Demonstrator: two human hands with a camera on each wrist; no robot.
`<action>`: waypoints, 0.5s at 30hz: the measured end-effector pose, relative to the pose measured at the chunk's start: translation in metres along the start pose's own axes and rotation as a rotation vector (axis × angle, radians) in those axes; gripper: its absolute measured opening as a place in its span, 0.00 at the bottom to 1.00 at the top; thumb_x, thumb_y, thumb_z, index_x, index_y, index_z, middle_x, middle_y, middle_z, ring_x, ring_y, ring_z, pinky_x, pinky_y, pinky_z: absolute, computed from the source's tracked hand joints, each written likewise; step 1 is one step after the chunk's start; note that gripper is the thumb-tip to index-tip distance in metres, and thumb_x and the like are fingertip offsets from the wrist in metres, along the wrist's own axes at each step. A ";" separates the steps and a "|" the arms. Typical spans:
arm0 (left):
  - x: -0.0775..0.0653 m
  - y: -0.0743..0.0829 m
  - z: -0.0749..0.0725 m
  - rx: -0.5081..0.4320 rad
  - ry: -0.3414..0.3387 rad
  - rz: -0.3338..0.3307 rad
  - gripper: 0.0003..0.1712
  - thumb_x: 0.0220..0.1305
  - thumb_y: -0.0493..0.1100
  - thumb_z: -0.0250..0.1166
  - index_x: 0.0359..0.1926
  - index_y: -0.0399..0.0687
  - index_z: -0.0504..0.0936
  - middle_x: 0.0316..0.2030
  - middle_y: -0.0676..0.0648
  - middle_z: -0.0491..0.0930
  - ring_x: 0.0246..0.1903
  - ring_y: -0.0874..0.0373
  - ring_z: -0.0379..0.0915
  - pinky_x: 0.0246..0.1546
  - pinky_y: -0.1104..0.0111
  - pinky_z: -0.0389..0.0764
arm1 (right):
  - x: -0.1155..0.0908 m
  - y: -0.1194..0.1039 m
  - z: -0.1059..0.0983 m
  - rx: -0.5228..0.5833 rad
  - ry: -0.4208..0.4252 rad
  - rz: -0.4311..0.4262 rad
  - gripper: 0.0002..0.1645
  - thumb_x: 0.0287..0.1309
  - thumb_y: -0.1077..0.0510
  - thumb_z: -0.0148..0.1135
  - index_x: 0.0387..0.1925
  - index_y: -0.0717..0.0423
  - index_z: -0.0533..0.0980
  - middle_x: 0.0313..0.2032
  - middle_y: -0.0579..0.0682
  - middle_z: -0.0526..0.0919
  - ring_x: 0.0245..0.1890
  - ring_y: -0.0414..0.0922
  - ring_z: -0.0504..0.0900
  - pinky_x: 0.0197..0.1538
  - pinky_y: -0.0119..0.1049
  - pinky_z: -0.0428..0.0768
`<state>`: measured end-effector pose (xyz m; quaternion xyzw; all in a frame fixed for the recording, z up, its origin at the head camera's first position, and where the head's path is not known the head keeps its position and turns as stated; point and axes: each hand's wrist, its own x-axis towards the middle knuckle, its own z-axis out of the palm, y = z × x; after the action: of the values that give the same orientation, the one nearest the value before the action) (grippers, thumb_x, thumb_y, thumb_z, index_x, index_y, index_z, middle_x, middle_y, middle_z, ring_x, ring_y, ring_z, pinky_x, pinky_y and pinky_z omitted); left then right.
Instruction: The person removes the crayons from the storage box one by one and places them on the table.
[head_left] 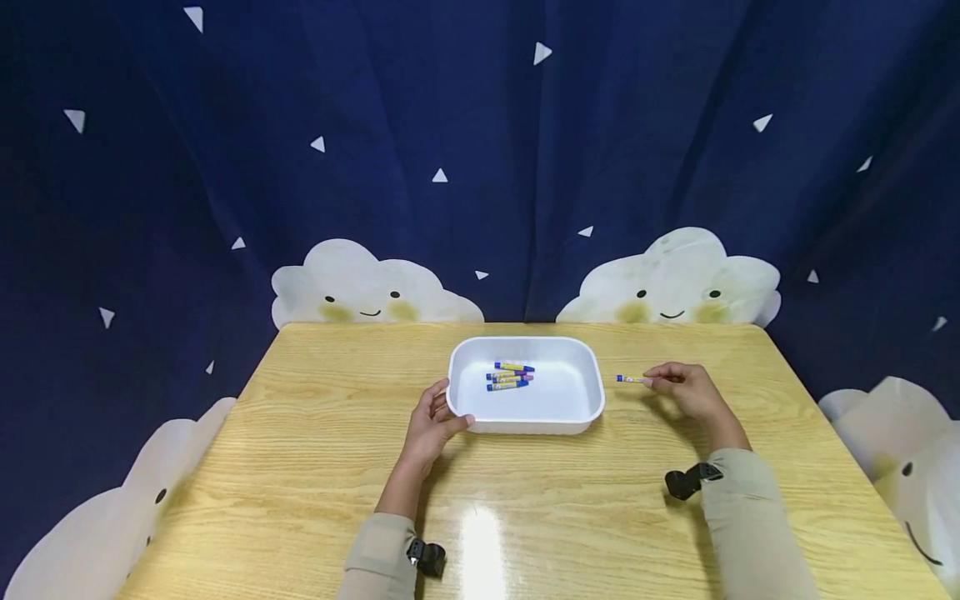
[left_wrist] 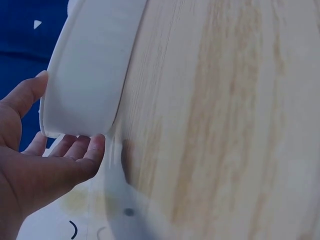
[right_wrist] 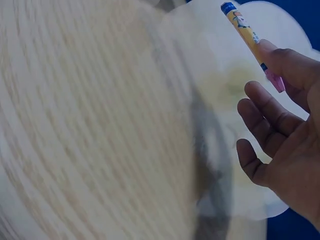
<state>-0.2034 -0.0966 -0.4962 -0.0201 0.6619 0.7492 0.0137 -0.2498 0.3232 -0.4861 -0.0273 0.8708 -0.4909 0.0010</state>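
Observation:
A white rectangular tray stands near the far side of the table, with several blue-and-yellow wrapped crayons lying together in its left half. My left hand grips the tray's left end; in the left wrist view the thumb lies at the rim and the curled fingers touch the end wall. To the right of the tray, my right hand pinches a crayon between thumb and finger, its blue end pointing at the tray. This crayon has a pink tip, and the other fingers are loosely curled below it.
The wooden table carries the tray, and a bright glare spot shows near its front. A dark blue curtain with white triangles hangs behind. White cloud shapes with drawn faces line the back and sides.

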 end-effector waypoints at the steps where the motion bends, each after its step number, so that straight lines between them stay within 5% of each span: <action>1: 0.000 0.000 0.000 0.003 0.001 -0.003 0.45 0.46 0.25 0.69 0.66 0.37 0.60 0.56 0.30 0.66 0.55 0.39 0.66 0.45 0.67 0.77 | 0.001 0.004 0.000 -0.002 0.001 0.007 0.20 0.59 0.52 0.61 0.43 0.66 0.78 0.35 0.55 0.81 0.35 0.47 0.74 0.37 0.39 0.74; 8: 0.000 0.001 0.000 -0.007 -0.008 -0.011 0.46 0.46 0.25 0.69 0.66 0.38 0.59 0.57 0.30 0.65 0.56 0.39 0.65 0.46 0.67 0.77 | 0.005 0.022 0.002 -0.018 -0.006 0.064 0.20 0.61 0.53 0.60 0.45 0.67 0.77 0.38 0.56 0.81 0.37 0.46 0.72 0.36 0.35 0.71; 15: -0.004 0.008 -0.001 -0.028 -0.012 -0.019 0.46 0.45 0.23 0.68 0.66 0.36 0.58 0.57 0.28 0.64 0.57 0.37 0.63 0.46 0.67 0.77 | 0.010 0.025 0.007 -0.085 -0.011 -0.034 0.13 0.59 0.61 0.60 0.41 0.69 0.78 0.34 0.57 0.82 0.31 0.44 0.74 0.31 0.32 0.73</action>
<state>-0.1993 -0.0981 -0.4881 -0.0219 0.6511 0.7583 0.0243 -0.2607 0.3298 -0.5104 -0.0449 0.8902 -0.4533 -0.0035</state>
